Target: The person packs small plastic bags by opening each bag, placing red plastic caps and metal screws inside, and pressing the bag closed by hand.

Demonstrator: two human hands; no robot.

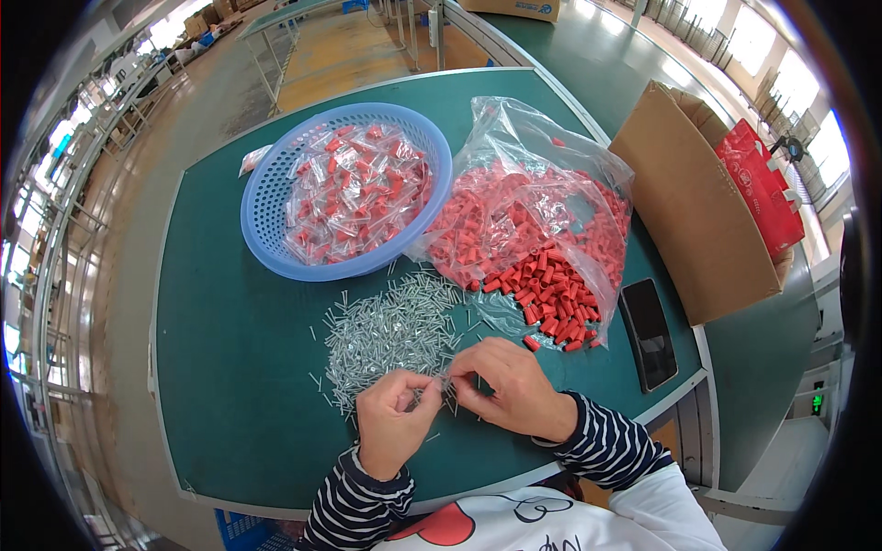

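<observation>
Both my hands are down at the near edge of the green worktop [230, 367], drawn close together, so the small stuff sits right under my eyes. My left hand [390, 424] is curled, thumb and forefinger pinched shut on what looks like a few thin silver pins at the near fringe of the pile of silver pins [390, 331]. My right hand [510, 386] meets it from the other side, fingertips closed on the same little cluster; whether there's a small clear bag between them I can't tell, it's too fine to make out. The pile is spread loose and flat in the middle of the worktop, just beyond my knuckles, easy to pick from without reaching. Past it, toward the far left, stands a blue plastic basket [266, 197], heaped with little clear packets holding red pieces, I'd say kept out of the way there. To its right, a big clear plastic bag [542, 147] lies slumped open toward me, full of red caps [551, 294], some spilling out near my right hand. A dark phone [649, 332] lies by the near right edge, and an open cardboard box [689, 211] with red packaging inside stands off the right edge.
</observation>
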